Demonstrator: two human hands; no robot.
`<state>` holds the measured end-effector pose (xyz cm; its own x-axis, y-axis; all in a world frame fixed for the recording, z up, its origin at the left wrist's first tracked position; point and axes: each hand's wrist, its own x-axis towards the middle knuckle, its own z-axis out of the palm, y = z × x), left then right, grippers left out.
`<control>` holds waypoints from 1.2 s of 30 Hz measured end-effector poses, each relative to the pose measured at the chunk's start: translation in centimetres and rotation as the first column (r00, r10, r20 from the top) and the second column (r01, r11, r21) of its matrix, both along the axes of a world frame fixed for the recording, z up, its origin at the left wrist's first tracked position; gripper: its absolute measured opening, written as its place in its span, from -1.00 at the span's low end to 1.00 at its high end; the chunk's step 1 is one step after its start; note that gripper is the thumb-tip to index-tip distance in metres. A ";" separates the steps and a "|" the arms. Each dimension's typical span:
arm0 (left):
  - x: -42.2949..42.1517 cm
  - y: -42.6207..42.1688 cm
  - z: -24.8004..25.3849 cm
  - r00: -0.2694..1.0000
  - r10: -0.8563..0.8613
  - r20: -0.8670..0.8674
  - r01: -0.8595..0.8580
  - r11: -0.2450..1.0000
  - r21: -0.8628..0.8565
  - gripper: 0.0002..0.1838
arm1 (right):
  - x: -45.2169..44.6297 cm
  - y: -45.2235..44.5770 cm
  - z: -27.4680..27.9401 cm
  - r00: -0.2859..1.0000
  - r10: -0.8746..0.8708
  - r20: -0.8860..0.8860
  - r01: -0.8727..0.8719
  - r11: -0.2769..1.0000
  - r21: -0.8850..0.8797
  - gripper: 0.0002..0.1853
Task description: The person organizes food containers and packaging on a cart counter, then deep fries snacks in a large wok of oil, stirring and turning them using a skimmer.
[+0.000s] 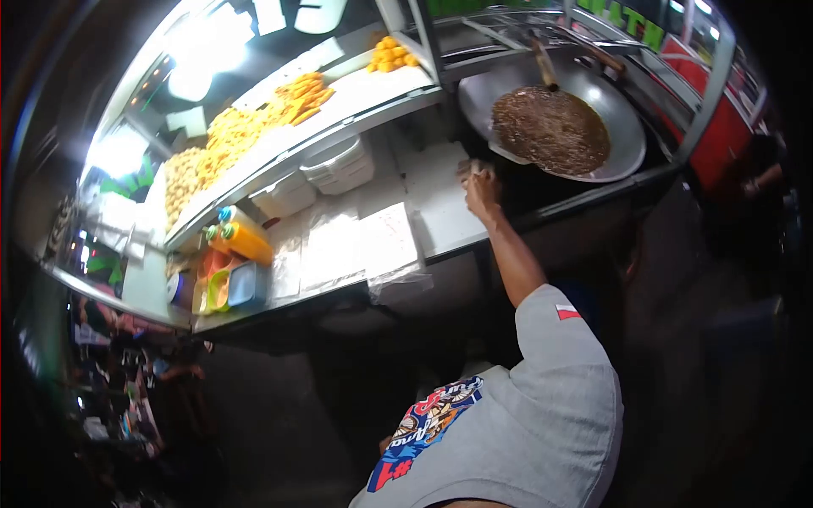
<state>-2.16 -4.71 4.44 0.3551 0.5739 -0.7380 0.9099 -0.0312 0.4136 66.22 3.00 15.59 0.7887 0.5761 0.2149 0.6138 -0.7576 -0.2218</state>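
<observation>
While the right hand (482, 191) sits just left of the wok (621, 118), I can't tell if its fingers (481, 176) grip anything.

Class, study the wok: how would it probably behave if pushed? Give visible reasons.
The wok is likely heavy to shift, being wide and holding a broad pool of liquid. That liquid would probably slosh, as it lies loose in an open vessel. The curved sides suggest it might rock or tip rather than slide flat.
</observation>
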 end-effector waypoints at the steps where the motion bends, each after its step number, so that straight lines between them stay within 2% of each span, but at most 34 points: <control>1: -0.2 0.1 0.1 1.000 0.007 -0.002 -0.007 1.000 -0.004 -0.77 | -4.4 -3.1 8.2 0.989 -0.020 -0.147 0.039 0.991 0.125 -0.69; 2: -0.3 0.3 0.2 1.000 0.009 -0.002 -0.009 1.000 -0.003 -0.78 | -4.3 -2.7 6.1 0.991 0.077 -0.112 -0.026 0.916 0.401 -0.66; 3: -0.4 0.5 0.3 1.000 0.004 0.001 -0.004 1.000 0.005 -0.78 | -7.0 -3.5 9.8 0.989 0.145 -0.041 -0.110 0.879 0.464 -0.66; 4: -0.6 0.6 0.4 1.000 -0.004 0.003 0.004 1.000 0.017 -0.78 | -6.9 -1.5 6.4 0.989 0.150 -0.010 -0.127 0.869 0.478 -0.68; 5: -0.8 0.8 0.4 0.999 -0.045 0.012 0.044 0.998 0.043 -0.78 | -7.9 -0.8 5.5 0.966 0.253 -0.059 -0.210 0.894 0.396 -0.69; 6: -1.0 1.0 0.2 0.995 -0.097 0.025 0.095 0.992 0.080 -0.78 | -9.9 -1.9 8.6 0.882 0.451 -0.134 -0.423 0.885 0.194 -0.70; 7: -1.2 1.0 0.0 0.988 -0.151 0.030 0.147 0.982 0.116 -0.78 | -11.0 -2.3 7.2 0.908 0.395 0.135 -0.418 0.866 0.273 -0.74; 8: -1.5 1.3 -0.3 0.957 -0.286 0.034 0.273 0.939 0.209 -0.78 | -12.3 -2.4 5.9 0.873 0.289 0.393 -0.433 0.830 0.352 -0.78; 9: -1.6 1.9 -0.3 0.864 -0.503 0.003 0.465 0.800 0.378 -0.77 | -13.6 -3.3 7.2 0.893 0.265 0.363 -0.418 0.788 0.451 -0.80; 10: -1.4 2.4 -0.6 0.755 -0.652 -0.077 0.581 0.609 0.539 -0.77 | -14.5 -4.7 8.5 0.907 0.254 0.337 -0.407 0.739 0.537 -0.83; 11: -1.3 2.8 -0.8 0.721 -0.682 -0.122 0.594 0.517 0.616 -0.76 | -16.3 -6.5 9.5 0.920 0.253 0.300 -0.389 0.689 0.612 -0.85; 12: -0.8 3.2 -0.2 0.744 -0.658 -0.116 0.557 0.515 0.651 -0.75 | -18.7 -8.2 9.5 0.947 0.270 0.172 -0.304 0.592 0.746 -0.90; 13: 0.1 3.2 0.0 0.944 -0.294 0.149 0.225 0.905 0.361 -0.72 | -20.5 -10.3 6.8 0.929 0.366 0.055 -0.294 0.639 0.711 -0.88; 14: 1.4 3.1 1.2 0.927 0.251 0.280 -0.280 0.958 0.067 -0.66 | -23.2 -13.0 6.0 0.879 0.465 -0.106 -0.242 0.626 0.741 -0.78; 15: 2.2 3.5 0.9 0.954 0.152 0.259 -0.198 0.966 0.164 -0.79 | -26.0 -16.0 4.9 0.866 0.492 -0.086 -0.349 0.719 0.601 -0.78; 16: 3.0 3.3 -0.2 0.898 0.313 0.308 -0.353 0.932 0.084 -0.82 | -28.3 -18.7 1.5 0.776 0.543 -0.321 -0.355 0.796 0.491 -0.74; 17: 3.8 2.6 -1.0 0.812 0.469 0.348 -0.498 0.867 -0.009 -0.68 | -30.9 -22.3 -1.1 0.701 0.516 -0.492 -0.383 0.855 0.350 -0.74; 18: 4.0 1.6 -1.6 0.884 0.288 0.369 -0.364 0.918 0.154 -0.57 | -33.0 -26.0 -3.1 0.670 0.473 -0.572 -0.472 0.866 0.163 -0.64; 19: 4.3 0.7 -2.1 0.930 0.101 0.355 -0.222 0.921 0.320 -0.45 | -35.1 -30.1 -6.4 0.616 0.441 -0.653 -0.442 0.879 0.176 -0.53; 20: 4.8 -0.4 -2.6 0.950 -0.082 0.301 -0.075 0.876 0.476 -0.33 | -37.2 -34.4 -12.6 0.616 0.300 -0.728 -0.332 0.937 0.106 -0.54; 21: 5.4 -2.1 -0.7 0.970 -0.106 0.221 0.000 0.901 0.433 -0.19 | -37.7 -38.9 -19.4 0.535 0.242 -0.810 -0.459 0.888 -0.038 -0.48; 22: 5.3 -3.1 -2.0 0.966 -0.145 0.216 0.044 0.909 0.414 -0.25 | -39.3 -41.0 -12.7 0.459 -0.120 -0.880 -0.300 0.912 -0.281 -0.47; 23: 4.6 -4.5 -3.8 0.961 -0.186 0.205 0.093 0.914 0.394 -0.30 | -39.7 -45.5 -13.5 -0.030 -0.213 -0.976 -0.031 0.977 -0.213 -0.48; 24: 4.2 -5.7 -4.5 0.954 -0.228 0.192 0.144 0.917 0.373 -0.34 | -39.9 -49.2 -17.1 0.040 -0.113 -0.993 0.077 0.991 -0.109 -0.57; 25: 4.0 -6.4 -5.2 0.955 -0.250 0.159 0.215 0.954 0.210 -0.43 | -40.3 -52.4 -20.6 0.188 -0.229 -0.955 0.083 0.973 -0.217 -0.61; 27: 3.1 -7.7 -5.2 0.945 -0.306 0.118 0.320 0.937 -0.136 -0.57 | -40.0 -55.8 -20.7 0.467 -0.415 -0.781 0.143 0.907 -0.396 -0.66; 28: 2.6 -8.8 -5.0 0.929 -0.360 0.078 0.367 0.925 -0.095 -0.61 | -38.6 -56.9 -20.2 0.591 -0.477 -0.651 0.187 0.866 -0.465 -0.69; 30: 2.4 -10.3 -3.9 0.903 -0.430 -0.004 0.430 0.903 -0.007 -0.60 | -36.2 -56.9 -17.3 0.539 -0.376 -0.754 0.220 0.927 -0.305 -0.67; 32: 1.7 -11.1 -6.5 0.874 -0.484 -0.033 0.485 0.873 0.050 -0.51 | -35.1 -55.1 -13.7 0.478 -0.253 -0.841 0.254 0.957 -0.143 -0.65; 33: 2.1 -11.4 -4.5 0.888 -0.455 -0.069 0.458 0.888 0.040 -0.51 | -34.1 -54.0 -14.9 0.514 -0.213 -0.831 0.168 0.975 -0.147 -0.68; 34: 3.6 -11.8 -0.8 0.920 -0.343 -0.187 0.354 0.935 0.024 -0.52 | -33.1 -53.4 -15.6 0.504 -0.183 -0.844 0.098 0.983 -0.154 -0.70; 35: 4.2 -11.1 -4.5 0.930 -0.298 -0.214 0.305 0.952 -0.002 -0.53 | -32.1 -52.8 -16.1 0.492 -0.151 -0.858 0.028 0.987 -0.157 -0.72; 36: 6.9 -11.0 2.0 0.954 -0.128 -0.272 0.067 0.972 -0.223 -0.54 | -31.0 -52.5 -15.7 0.436 -0.131 -0.891 -0.030 0.987 -0.160 -0.74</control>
